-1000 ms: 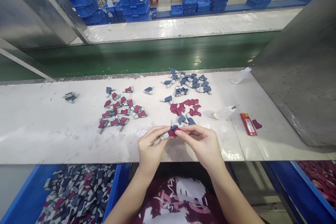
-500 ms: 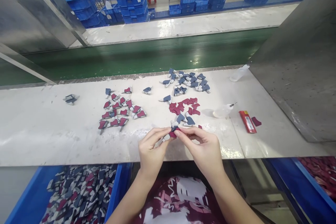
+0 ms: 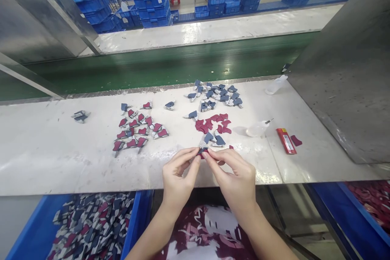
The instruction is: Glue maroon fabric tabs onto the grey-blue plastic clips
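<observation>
Between my two hands, just over the table's front part, is a small dark blue and maroon plastic part (image 3: 202,153). The fingertips of my left hand (image 3: 180,170) pinch it from one side. My right hand (image 3: 233,170) pinches the other side, its thumb against the maroon face. Fingers cover most of the part. Right behind it lie two blue-and-white parts (image 3: 218,140). Farther back are a loose pile of maroon pieces (image 3: 210,124) and a cluster of blue-and-grey parts (image 3: 224,94). To the left sits a group of parts with maroon faces (image 3: 141,131).
A needle-tipped clear bottle (image 3: 257,129), a red-and-yellow packet (image 3: 286,141) and another clear bottle (image 3: 276,85) stand or lie at right. Blue bins (image 3: 138,215) filled with parts are below the table edge. A green conveyor belt (image 3: 170,69) runs behind; a metal panel (image 3: 344,77) rises at right.
My left fingers and thumb have shifted on the held part, and its pale end that showed at the left is now hidden. A dark part has appeared on the belt at far right.
</observation>
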Available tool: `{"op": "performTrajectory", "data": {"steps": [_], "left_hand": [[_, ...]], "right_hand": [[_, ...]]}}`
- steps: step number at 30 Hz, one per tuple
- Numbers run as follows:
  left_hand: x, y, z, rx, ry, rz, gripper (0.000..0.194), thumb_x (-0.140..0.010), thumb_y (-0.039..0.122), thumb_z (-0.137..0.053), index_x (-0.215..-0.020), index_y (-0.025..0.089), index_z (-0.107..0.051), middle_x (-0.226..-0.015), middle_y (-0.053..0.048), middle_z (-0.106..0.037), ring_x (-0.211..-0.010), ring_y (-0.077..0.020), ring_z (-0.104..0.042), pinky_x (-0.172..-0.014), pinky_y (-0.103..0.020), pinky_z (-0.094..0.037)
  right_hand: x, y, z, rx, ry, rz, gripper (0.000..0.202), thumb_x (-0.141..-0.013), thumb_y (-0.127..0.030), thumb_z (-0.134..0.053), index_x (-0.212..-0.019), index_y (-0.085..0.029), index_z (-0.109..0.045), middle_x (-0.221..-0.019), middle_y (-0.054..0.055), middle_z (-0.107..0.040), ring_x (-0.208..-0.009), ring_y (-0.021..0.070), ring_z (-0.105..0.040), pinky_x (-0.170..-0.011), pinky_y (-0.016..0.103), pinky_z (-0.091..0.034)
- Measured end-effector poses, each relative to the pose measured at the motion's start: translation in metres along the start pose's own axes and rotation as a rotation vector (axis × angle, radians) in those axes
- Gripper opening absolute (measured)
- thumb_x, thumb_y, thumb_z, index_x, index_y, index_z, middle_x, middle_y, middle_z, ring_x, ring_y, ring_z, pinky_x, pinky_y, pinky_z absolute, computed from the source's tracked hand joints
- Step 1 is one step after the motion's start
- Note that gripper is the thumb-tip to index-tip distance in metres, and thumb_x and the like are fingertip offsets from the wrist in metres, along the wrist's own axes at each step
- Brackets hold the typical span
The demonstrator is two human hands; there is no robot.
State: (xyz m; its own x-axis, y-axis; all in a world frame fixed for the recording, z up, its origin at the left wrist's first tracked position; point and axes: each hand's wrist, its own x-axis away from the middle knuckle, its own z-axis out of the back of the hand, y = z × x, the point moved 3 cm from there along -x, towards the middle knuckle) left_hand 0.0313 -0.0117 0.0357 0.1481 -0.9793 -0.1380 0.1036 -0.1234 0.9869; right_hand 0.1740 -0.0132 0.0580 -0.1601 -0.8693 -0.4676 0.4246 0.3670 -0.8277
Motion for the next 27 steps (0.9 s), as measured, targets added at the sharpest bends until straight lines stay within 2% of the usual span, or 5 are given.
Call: {"op": "performTrajectory", "data": {"steps": [5, 10, 15, 19, 27], "left_hand": [[-0.005, 0.000, -0.006, 0.145, 0.072, 0.035, 0.016, -0.078, 0.013, -0.078, -0.091, 0.022, -0.082, -0.096, -0.005, -0.078, -0.092, -0.0173, -0.076, -0.084, -0.024, -0.064], [-0.005, 0.001, -0.009, 0.182, 0.064, 0.044, 0.017, -0.079, 0.012, -0.078, -0.091, 0.022, -0.082, -0.097, -0.005, -0.078, -0.094, -0.0169, -0.075, -0.087, -0.024, -0.063], [-0.004, 0.005, -0.009, 0.163, 0.025, 0.026, 0.018, -0.081, 0.010, -0.076, -0.092, 0.023, -0.082, -0.099, -0.004, -0.078, -0.095, -0.0159, -0.075, -0.087, -0.022, -0.063], [-0.005, 0.010, -0.009, 0.145, -0.002, 0.016, 0.018, -0.081, 0.010, -0.074, -0.092, 0.023, -0.081, -0.099, -0.005, -0.078, -0.096, -0.0168, -0.075, -0.085, -0.023, -0.064], [0.002, 0.012, -0.019, 0.051, 0.005, -0.046, 0.020, -0.084, 0.011, -0.072, -0.097, 0.023, -0.081, -0.103, -0.006, -0.076, -0.098, -0.0176, -0.074, -0.089, -0.026, -0.063]], "right_hand": [[0.006, -0.003, -0.001, 0.172, 0.105, 0.138, 0.016, -0.084, -0.009, -0.073, -0.092, -0.022, -0.074, -0.087, 0.005, -0.066, -0.081, 0.0161, -0.063, -0.062, 0.029, -0.054], [0.009, 0.003, 0.002, 0.175, 0.213, 0.066, 0.012, -0.081, -0.016, -0.077, -0.089, -0.026, -0.077, -0.096, 0.006, -0.053, -0.083, 0.0157, -0.059, -0.056, 0.027, -0.051], [-0.004, 0.026, 0.006, -0.179, -0.100, -0.314, 0.033, -0.084, -0.036, -0.074, -0.116, -0.030, -0.071, -0.109, 0.007, -0.066, -0.098, 0.0207, -0.065, -0.071, 0.032, -0.059], [-0.011, 0.031, 0.008, -0.331, -0.391, -0.343, 0.025, -0.095, -0.040, -0.059, -0.113, -0.027, -0.071, -0.114, 0.006, -0.069, -0.112, 0.0221, -0.064, -0.091, 0.036, -0.056], [0.005, 0.024, -0.005, -0.129, -0.212, -0.260, 0.022, -0.103, -0.033, -0.035, -0.113, -0.022, -0.052, -0.109, 0.009, -0.063, -0.103, 0.0205, -0.063, -0.089, 0.037, -0.053]]}}
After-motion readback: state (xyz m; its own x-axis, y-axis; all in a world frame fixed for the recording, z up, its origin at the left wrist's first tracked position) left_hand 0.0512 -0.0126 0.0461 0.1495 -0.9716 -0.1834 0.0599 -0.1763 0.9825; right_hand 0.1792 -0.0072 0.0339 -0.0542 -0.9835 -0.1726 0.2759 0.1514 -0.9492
